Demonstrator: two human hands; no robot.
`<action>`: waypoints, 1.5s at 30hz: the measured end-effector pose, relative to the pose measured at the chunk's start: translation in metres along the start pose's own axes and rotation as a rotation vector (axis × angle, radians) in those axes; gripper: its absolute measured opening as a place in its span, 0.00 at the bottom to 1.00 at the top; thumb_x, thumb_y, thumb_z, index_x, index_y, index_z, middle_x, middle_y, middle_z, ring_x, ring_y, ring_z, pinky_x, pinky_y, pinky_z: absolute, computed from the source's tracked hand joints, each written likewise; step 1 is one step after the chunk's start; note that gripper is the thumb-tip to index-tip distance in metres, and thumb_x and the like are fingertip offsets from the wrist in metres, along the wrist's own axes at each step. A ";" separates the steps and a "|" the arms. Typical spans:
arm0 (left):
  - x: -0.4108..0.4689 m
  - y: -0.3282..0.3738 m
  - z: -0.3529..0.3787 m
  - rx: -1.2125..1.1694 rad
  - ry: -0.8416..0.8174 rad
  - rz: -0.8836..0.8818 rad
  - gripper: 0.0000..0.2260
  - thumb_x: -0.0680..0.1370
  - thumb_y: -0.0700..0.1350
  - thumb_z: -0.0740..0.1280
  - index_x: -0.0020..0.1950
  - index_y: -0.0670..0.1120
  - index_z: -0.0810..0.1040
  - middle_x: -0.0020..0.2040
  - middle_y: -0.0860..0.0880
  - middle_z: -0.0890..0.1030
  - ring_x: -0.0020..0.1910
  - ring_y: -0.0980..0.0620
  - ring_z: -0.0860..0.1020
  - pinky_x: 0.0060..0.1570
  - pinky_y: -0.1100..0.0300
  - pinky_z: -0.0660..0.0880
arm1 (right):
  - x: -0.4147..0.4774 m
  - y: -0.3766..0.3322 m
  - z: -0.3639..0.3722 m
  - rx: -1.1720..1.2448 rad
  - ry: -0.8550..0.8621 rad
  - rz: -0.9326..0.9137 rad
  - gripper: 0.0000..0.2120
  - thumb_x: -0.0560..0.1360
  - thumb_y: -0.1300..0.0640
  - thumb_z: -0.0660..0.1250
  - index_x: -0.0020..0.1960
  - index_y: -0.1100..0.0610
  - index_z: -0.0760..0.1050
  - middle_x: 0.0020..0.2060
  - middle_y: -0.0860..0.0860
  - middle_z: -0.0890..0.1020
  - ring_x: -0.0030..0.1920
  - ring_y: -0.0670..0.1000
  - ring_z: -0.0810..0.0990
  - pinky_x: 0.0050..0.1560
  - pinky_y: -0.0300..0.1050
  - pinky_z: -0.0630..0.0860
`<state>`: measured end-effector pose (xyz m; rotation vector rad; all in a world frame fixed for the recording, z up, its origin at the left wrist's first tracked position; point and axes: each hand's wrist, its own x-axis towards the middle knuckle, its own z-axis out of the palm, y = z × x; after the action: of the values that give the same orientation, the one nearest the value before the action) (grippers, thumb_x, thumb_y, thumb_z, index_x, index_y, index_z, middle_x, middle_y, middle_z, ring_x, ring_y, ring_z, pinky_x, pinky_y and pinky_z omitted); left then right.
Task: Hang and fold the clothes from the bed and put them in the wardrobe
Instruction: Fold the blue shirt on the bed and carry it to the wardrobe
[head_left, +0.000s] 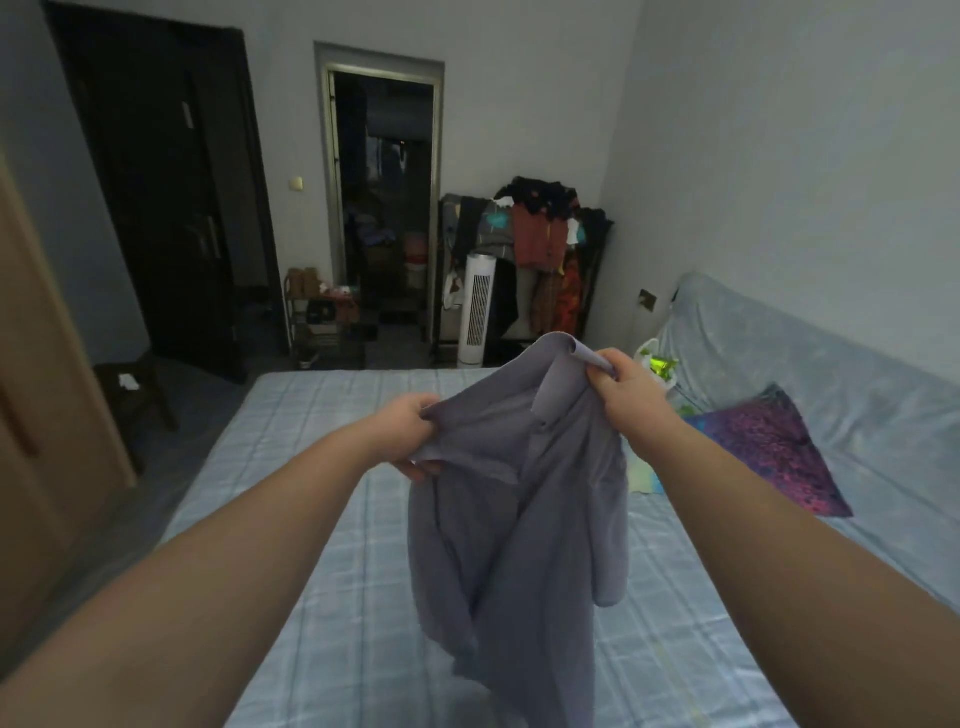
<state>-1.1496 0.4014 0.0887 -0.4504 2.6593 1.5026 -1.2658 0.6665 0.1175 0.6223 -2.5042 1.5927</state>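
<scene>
A grey-lilac collared shirt (519, 545) hangs in the air over the bed (322, 519), which has a light blue checked sheet. My left hand (408, 434) grips the shirt's left shoulder edge. My right hand (626, 392) pinches the collar a little higher up. The shirt's body and one short sleeve droop down toward the mattress. A brown wardrobe door (47, 395) shows at the far left edge.
A purple patterned cushion (774, 447) and plastic bags (657, 366) lie by the covered headboard on the right. Beyond the bed stand a white tower fan (478, 312), a loaded clothes rack (540, 244), a shoe shelf (322, 317), a dark chair (135, 389) and an open doorway (387, 208).
</scene>
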 end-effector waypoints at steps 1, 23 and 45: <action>-0.005 0.002 0.003 -0.082 0.053 0.002 0.09 0.80 0.41 0.61 0.51 0.52 0.80 0.43 0.45 0.85 0.38 0.44 0.86 0.30 0.53 0.81 | -0.002 0.002 -0.006 -0.048 -0.012 -0.018 0.11 0.82 0.50 0.60 0.43 0.41 0.77 0.36 0.41 0.80 0.38 0.41 0.77 0.35 0.39 0.70; -0.161 0.071 0.053 0.583 0.182 0.266 0.23 0.74 0.36 0.68 0.65 0.56 0.74 0.58 0.56 0.78 0.57 0.56 0.78 0.55 0.62 0.77 | -0.075 0.043 -0.178 -0.196 -0.291 -0.196 0.12 0.80 0.61 0.64 0.48 0.44 0.78 0.46 0.44 0.84 0.47 0.45 0.81 0.46 0.45 0.78; -0.206 0.066 0.059 0.268 0.570 0.246 0.05 0.81 0.45 0.64 0.47 0.53 0.77 0.45 0.51 0.80 0.44 0.53 0.77 0.40 0.60 0.71 | -0.116 0.054 -0.206 -0.409 -0.445 -0.111 0.07 0.81 0.54 0.59 0.46 0.51 0.72 0.41 0.50 0.78 0.43 0.51 0.77 0.45 0.49 0.72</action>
<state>-0.9763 0.5294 0.1511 -0.6278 3.4090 1.1653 -1.2069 0.9016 0.1279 1.1240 -2.9133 0.9337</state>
